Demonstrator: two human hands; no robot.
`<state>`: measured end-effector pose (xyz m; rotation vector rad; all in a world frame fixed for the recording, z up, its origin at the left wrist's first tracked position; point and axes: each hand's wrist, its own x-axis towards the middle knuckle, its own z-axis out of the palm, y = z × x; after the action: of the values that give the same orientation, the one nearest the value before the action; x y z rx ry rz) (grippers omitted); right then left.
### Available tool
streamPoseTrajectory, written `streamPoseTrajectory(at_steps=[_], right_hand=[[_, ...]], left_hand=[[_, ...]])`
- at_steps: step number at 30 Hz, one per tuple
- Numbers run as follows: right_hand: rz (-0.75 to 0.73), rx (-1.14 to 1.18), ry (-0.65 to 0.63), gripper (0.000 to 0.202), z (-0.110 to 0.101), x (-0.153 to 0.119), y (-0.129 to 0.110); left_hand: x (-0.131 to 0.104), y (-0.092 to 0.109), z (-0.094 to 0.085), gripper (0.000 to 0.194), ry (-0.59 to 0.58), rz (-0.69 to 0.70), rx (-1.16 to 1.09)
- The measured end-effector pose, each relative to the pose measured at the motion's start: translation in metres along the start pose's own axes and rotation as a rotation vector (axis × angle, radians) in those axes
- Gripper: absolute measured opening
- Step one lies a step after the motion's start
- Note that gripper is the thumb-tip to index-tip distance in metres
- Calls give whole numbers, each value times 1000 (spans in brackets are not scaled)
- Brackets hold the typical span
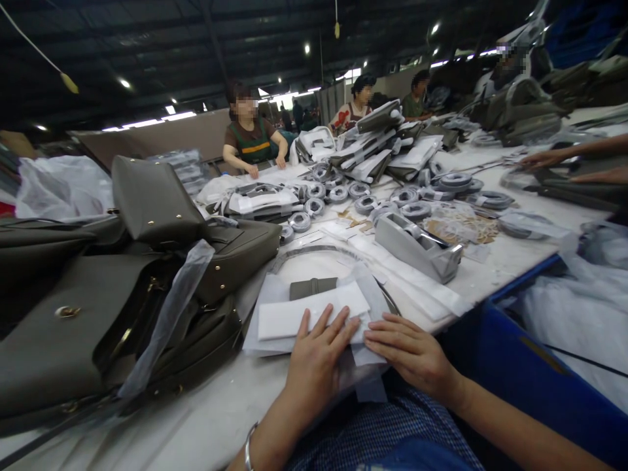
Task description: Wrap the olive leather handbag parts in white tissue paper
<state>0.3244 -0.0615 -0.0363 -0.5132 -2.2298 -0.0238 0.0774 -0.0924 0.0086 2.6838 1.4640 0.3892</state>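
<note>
My left hand [318,350] lies flat with spread fingers on a white foam sheet [289,319] near the table's front edge. My right hand [412,350] rests beside it, fingers stretched out over the right end of the thin translucent wrapping paper [373,294]. On this paper, just beyond the foam, shows a short olive-grey strap piece [313,288] with a band around its middle. A dark strap wrapped in clear film [314,248] curves in a loop behind it. What lies under my palms is hidden.
Olive-grey handbags [147,209] are heaped on the left. A tape dispenser [417,247] stands right of centre. Several wrapped strap coils [358,190] and a pile of bags [373,140] lie beyond. At the right is a blue bin [520,366] with plastic. Co-workers [252,134] sit across the table.
</note>
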Motion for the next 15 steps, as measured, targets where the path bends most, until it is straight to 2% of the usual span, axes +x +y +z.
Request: streamPoseTrajectory(at_steps=[4,8,11,15], right_hand=[[-2,-11,-12,38,2,-3,-2],[11,-6,2,39,-1,-1,-5],[9,-12,-37,36,-9,-3,-10],[-15,-64,-89,36,-21,-23,-22]], left_hand=[[-3,7,-6,68,3,-15,-59],[-4,9,7,60,89,-17,26],[-3,7,19,53,179,-5,102],[-1,5,20,54,179,1,136]])
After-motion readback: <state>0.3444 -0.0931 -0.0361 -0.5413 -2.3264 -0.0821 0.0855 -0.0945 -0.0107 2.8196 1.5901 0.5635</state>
